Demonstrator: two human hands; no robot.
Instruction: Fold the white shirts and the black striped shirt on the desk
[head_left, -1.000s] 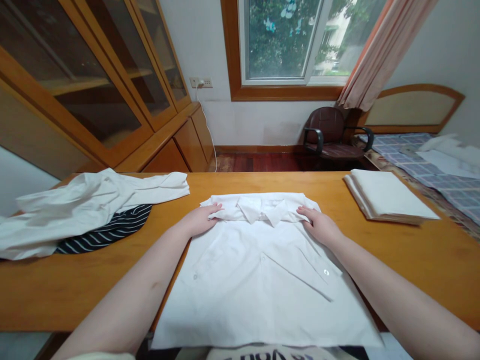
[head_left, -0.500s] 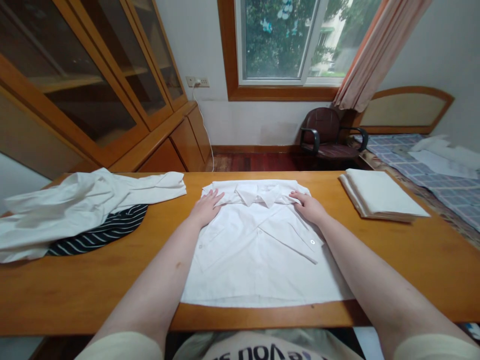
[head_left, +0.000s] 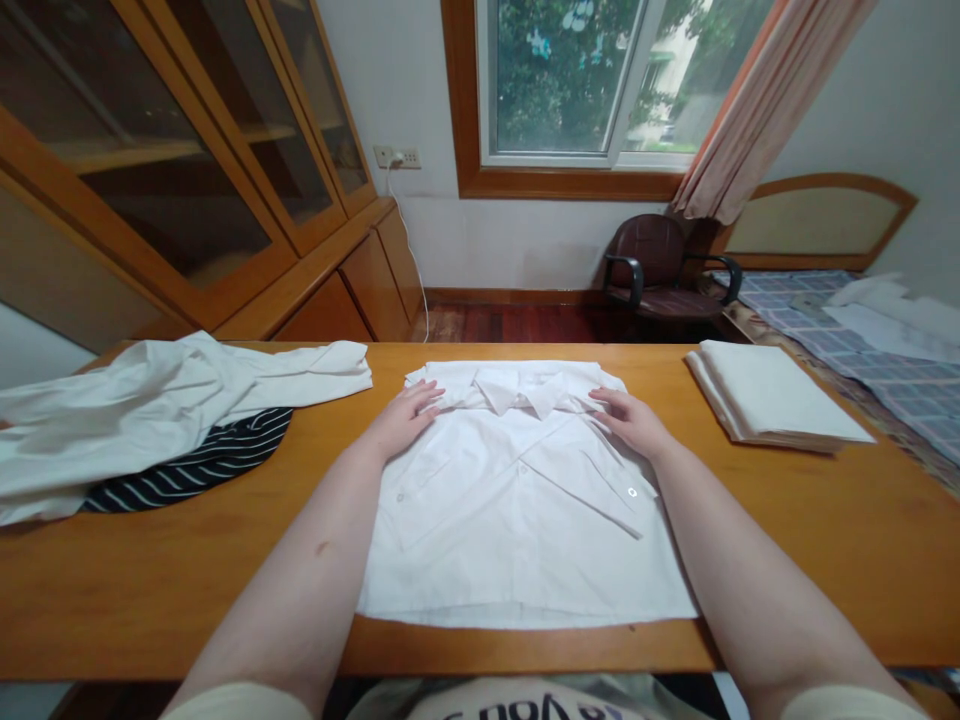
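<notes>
A white button-up shirt (head_left: pixel 517 530) lies spread on the wooden table in front of me, its top part folded over and its collar points facing me. The sleeves are laid across the front, cuff buttons showing. My left hand (head_left: pixel 405 415) rests on the shirt's upper left edge with its fingers stretched out. On the upper right edge, my right hand (head_left: pixel 628 418) lies with its fingers apart, touching the cloth near the collar. Neither hand grips the fabric.
White clothing (head_left: pixel 172 400) with a black striped garment (head_left: pixel 195 465) lies at the table's left. Folded white cloth (head_left: pixel 780 390) is stacked at the right. Beyond the table (head_left: pixel 187 590) are a glass-doored cabinet (head_left: pixel 300 260), an armchair (head_left: pixel 660 265) and a bed (head_left: pixel 832 310).
Both hands have spread slightly outward, and the fingers of the right hand have straightened and loosened on the cloth. The shirt keeps its folded shape.
</notes>
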